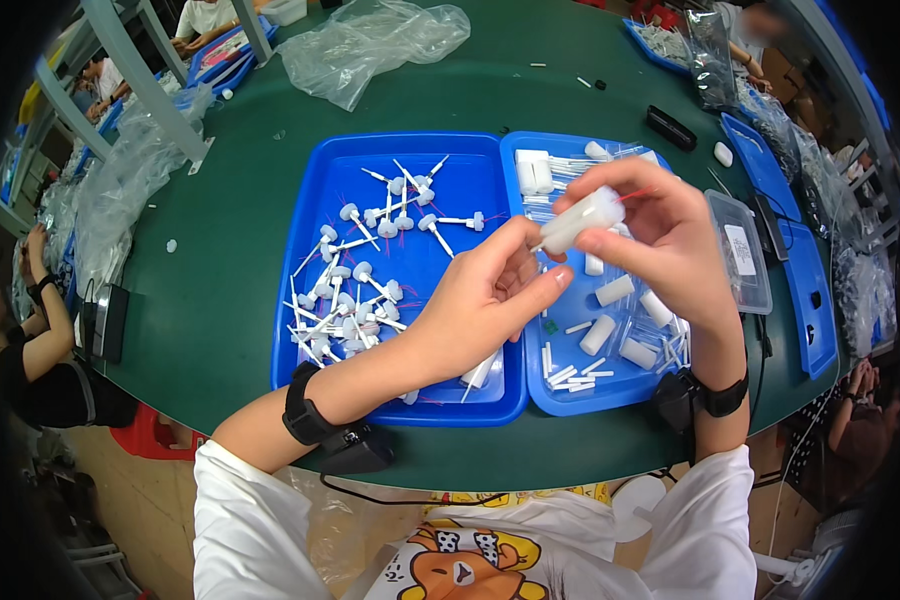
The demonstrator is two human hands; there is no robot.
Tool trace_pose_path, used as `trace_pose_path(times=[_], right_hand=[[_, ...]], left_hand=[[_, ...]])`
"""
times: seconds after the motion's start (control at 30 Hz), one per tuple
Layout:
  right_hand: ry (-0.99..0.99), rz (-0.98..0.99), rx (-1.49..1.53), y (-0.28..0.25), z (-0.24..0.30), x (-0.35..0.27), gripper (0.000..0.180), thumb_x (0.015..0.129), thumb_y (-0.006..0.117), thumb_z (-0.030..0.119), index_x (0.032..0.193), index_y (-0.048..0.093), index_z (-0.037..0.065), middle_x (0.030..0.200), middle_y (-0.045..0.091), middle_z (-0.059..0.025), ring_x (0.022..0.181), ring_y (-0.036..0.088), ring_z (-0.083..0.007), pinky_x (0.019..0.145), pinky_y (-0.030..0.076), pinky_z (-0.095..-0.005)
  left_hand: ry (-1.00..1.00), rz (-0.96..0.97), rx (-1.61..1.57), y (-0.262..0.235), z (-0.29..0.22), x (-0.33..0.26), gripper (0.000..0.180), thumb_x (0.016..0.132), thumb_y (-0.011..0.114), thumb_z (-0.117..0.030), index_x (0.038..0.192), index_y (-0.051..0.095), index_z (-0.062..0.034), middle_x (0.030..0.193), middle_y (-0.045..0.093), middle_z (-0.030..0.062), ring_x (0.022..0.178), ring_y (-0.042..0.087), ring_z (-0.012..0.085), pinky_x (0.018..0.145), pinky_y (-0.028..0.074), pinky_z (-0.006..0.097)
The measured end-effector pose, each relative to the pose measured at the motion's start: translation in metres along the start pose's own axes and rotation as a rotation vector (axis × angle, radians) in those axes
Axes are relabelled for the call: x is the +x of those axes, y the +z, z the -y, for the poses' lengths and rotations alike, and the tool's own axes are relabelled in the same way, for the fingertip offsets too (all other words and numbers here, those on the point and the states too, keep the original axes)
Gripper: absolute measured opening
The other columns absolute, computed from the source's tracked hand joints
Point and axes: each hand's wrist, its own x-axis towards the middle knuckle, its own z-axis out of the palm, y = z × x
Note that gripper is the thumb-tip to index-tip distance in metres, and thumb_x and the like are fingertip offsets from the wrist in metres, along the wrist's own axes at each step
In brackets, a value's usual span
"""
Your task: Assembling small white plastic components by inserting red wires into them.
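Now I see the white tube pinched in my right hand above the right tray | left hand curled, fingertips at its end | many finished pieces in left tray | loose tubes remain.

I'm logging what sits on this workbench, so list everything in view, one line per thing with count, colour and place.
left tray: one, blue, on the table left of centre
nozzle pieces: many, white with thin stems, piled in the left tray
right tray: one, blue, beside the left tray
tubes: several, white, lying in the right tray
thin sticks: several, white, near front of right tray
clear box: one, transparent, right of the right tray
plastic bag: one, clear, far side of table
table: one, dark green
held tube: one, white, between both hands
left hand: touching the held tube's end
right hand: gripping the held tube
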Motion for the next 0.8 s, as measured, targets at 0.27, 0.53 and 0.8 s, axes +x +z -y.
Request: trace_pose_path(times=[0.27, 0.53, 0.8], right_hand=[[0.082, 0.131, -0.014, 0.004, -0.015, 0.0, 0.026, 0.076, 0.07, 0.006, 0.098, 0.058, 0.0, 0.095, 0.06, -0.006, 0.089, 0.059, -0.0139, 0.083, 0.047, -0.0276], [0.172, 0.109, 0.145, 0.013, -0.033, 0.0, 0.023, 0.076, 0.07, 0.009, 0.094, 0.058, 0.001, 0.092, 0.061, -0.0049, 0.088, 0.059, -0.0126, 0.083, 0.047, -0.0272], [0.198, 0.148, 0.168, 0.015, -0.042, -0.002, 0.021, 0.075, 0.072, 0.006, 0.09, 0.058, 0.002, 0.09, 0.06, -0.0052, 0.087, 0.058, -0.0116, 0.082, 0.046, -0.027]], left_hand=[[0.005, -0.115, 0.193, 0.006, 0.011, -0.001, 0.023, 0.087, 0.059, -0.022, 0.094, 0.052, -0.0013, 0.061, 0.048, 0.0014, 0.055, 0.042, 0.0054, 0.05, 0.035, 0.024], [0.025, -0.175, 0.146, 0.008, 0.025, 0.001, 0.031, 0.086, 0.058, -0.02, 0.11, 0.054, -0.0003, 0.068, 0.055, 0.0046, 0.06, 0.048, 0.0077, 0.053, 0.038, 0.025], [-0.096, -0.185, 0.262, 0.006, 0.022, -0.002, 0.031, 0.082, 0.06, -0.017, 0.106, 0.057, 0.0025, 0.069, 0.058, 0.0043, 0.061, 0.05, 0.0064, 0.054, 0.04, 0.025]])
